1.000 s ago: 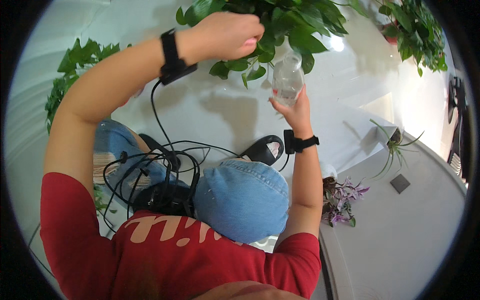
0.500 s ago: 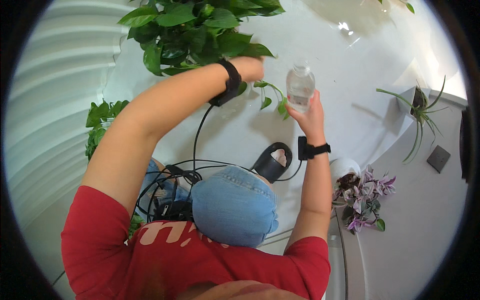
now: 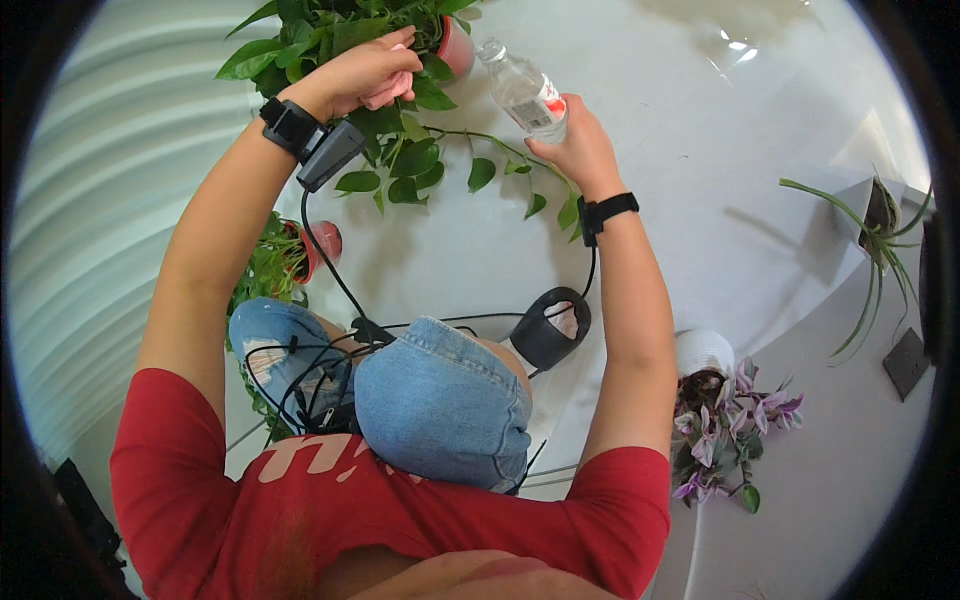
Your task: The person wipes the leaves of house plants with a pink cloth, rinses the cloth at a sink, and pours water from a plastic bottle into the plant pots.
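Note:
My right hand (image 3: 583, 148) grips a clear plastic bottle (image 3: 515, 88) with a red and white label near its base. The bottle leans left, its uncapped mouth close to a pink-red pot (image 3: 456, 50). A leafy green trailing plant (image 3: 345, 40) grows from this pot, with one long vine running right, below the bottle. Among the leaves at the pot's left, my left hand (image 3: 372, 72) holds a small crumpled pink piece (image 3: 390, 91), perhaps cloth, against its palm. Some fingers of that hand stretch toward the pot's rim.
Another red pot (image 3: 322, 245) with a green plant lies left of my knees. At right are a white pot (image 3: 705, 352) with a purple-leaved plant and a spider plant (image 3: 880, 235). Black cables (image 3: 345, 350) cross my lap from both wrists. A black slipper (image 3: 550, 328) is on my foot.
My left hand has drawn back left, uncovering the pot and the pink piece. My right hand has moved up and left, and the bottle has gone from nearly upright to tilted toward the pot.

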